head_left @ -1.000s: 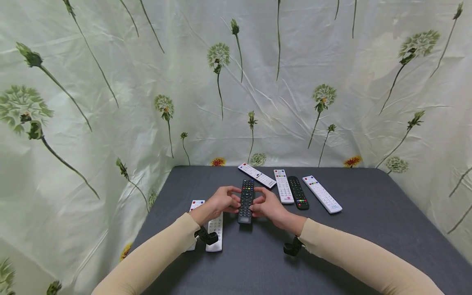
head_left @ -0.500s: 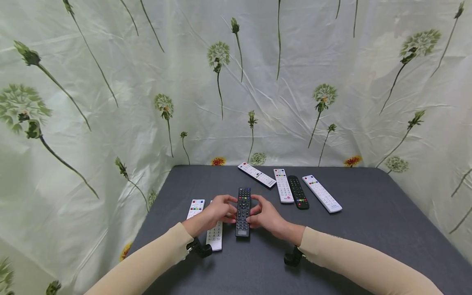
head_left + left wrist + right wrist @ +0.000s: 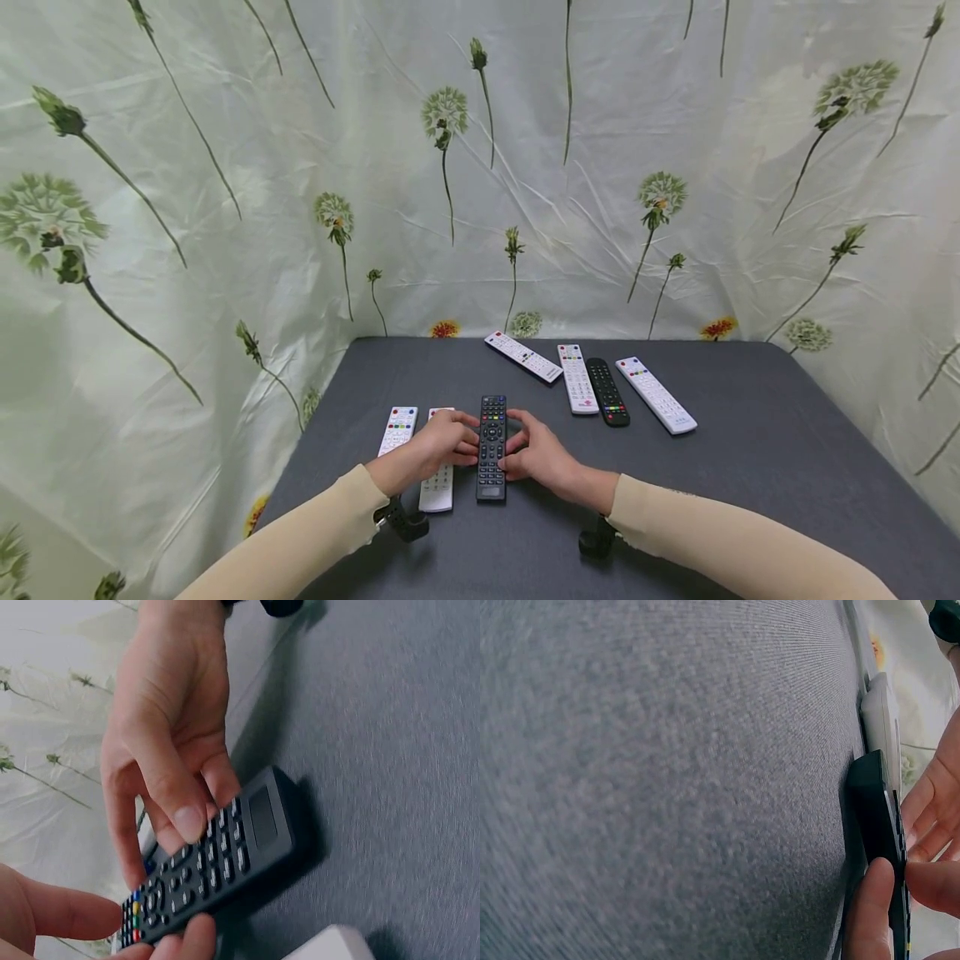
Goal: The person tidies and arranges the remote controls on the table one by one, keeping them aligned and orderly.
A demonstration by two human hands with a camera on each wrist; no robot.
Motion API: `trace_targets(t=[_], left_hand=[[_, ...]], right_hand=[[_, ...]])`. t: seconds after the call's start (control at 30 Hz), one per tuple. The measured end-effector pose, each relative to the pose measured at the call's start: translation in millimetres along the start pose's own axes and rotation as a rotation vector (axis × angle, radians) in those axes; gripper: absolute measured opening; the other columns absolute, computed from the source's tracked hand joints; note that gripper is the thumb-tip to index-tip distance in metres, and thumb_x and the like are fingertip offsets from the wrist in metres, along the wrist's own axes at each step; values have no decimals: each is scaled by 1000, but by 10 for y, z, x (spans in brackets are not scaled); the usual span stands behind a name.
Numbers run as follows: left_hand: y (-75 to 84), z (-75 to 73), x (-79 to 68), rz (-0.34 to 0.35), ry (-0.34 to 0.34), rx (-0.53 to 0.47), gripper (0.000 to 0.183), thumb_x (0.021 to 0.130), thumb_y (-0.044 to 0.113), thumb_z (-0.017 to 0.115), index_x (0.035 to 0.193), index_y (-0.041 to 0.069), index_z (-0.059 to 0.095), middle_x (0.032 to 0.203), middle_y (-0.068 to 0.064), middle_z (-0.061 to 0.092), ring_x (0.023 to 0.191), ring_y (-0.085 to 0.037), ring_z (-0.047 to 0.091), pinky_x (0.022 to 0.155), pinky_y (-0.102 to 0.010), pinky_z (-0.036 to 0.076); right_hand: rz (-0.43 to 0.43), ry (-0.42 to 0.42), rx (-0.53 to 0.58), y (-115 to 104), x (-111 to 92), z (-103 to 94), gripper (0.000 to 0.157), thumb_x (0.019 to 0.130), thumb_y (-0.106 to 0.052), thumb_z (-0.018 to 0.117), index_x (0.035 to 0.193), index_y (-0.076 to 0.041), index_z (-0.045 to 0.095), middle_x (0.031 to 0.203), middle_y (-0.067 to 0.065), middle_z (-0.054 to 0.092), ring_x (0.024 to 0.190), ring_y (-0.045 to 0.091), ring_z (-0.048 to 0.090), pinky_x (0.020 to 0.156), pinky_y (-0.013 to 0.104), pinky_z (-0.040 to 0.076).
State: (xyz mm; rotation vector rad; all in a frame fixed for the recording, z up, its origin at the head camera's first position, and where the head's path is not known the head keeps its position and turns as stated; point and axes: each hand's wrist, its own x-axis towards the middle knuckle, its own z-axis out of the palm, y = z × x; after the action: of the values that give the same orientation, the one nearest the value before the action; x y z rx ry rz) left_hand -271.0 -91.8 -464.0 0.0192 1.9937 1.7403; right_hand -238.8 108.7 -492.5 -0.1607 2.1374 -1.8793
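Note:
A black remote control [image 3: 492,450] with coloured buttons lies lengthwise between the two hands, at or just above the dark table; any gap cannot be told. My right hand [image 3: 547,457] pinches its right side, the thumb [image 3: 187,823] over the buttons in the left wrist view. My left hand [image 3: 442,442] holds its left edge, thumb and fingers spread along it. Left of the black remote, a white remote [image 3: 437,493] is partly covered by the left hand. Another white remote [image 3: 397,429] lies further left, its near end hidden by the left forearm.
Towards the back of the table [image 3: 720,500] lie a slanted white remote [image 3: 523,357], an upright-set white one [image 3: 577,380], a second black one [image 3: 607,392] and another slanted white one [image 3: 656,396]. Flower-printed cloth [image 3: 585,208] hangs behind and at the sides.
Both hands have drawn the black remote towards the person and slightly left, beside the white remotes. It has turned a little straighter. The other remotes have stayed where they were.

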Motion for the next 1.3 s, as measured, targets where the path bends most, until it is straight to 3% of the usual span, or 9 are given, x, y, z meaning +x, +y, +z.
trace_targets(t=[0.33, 0.5, 0.73, 0.9, 1.3], left_hand=[[31, 87, -122, -22, 26, 24, 48, 89, -5, 55, 137, -12, 50, 113, -22, 60, 95, -28, 61, 84, -43, 58], [6, 106, -130, 8, 34, -32, 52, 89, -6, 52, 139, -14, 47, 125, -26, 57, 104, -32, 59, 90, -47, 55], [-43, 137, -132, 51, 61, -108, 54, 88, -7, 49, 140, -17, 43, 125, -29, 54, 104, -32, 56, 93, -49, 54], [-28, 147, -138, 66, 70, -132, 58, 84, -8, 47, 141, -18, 41, 138, -33, 46, 116, -37, 51, 98, -53, 50], [-49, 148, -156, 60, 98, -159, 56, 83, -7, 47, 138, -18, 45, 126, -25, 50, 98, -29, 50, 92, -51, 53]], right_hand=[[-9, 7, -15, -26, -33, 36, 88, 78, 11, 75, 153, 0, 31, 98, 19, 63, 74, 20, 68, 69, 40, 62], [-4, -5, -22, -8, -32, 31, 85, 79, 10, 75, 152, 2, 32, 98, 19, 64, 78, 21, 68, 71, 39, 62], [-11, -13, -50, 25, -36, 29, 83, 78, 8, 76, 150, 7, 35, 99, 19, 65, 78, 19, 67, 70, 33, 60], [-21, -6, -82, 42, -24, 16, 81, 76, 6, 77, 147, 9, 39, 98, 18, 64, 77, 16, 64, 68, 29, 58], [-38, 6, -128, 48, -57, 27, 80, 75, 4, 79, 146, 8, 44, 98, 17, 65, 77, 16, 60, 65, 26, 52]])
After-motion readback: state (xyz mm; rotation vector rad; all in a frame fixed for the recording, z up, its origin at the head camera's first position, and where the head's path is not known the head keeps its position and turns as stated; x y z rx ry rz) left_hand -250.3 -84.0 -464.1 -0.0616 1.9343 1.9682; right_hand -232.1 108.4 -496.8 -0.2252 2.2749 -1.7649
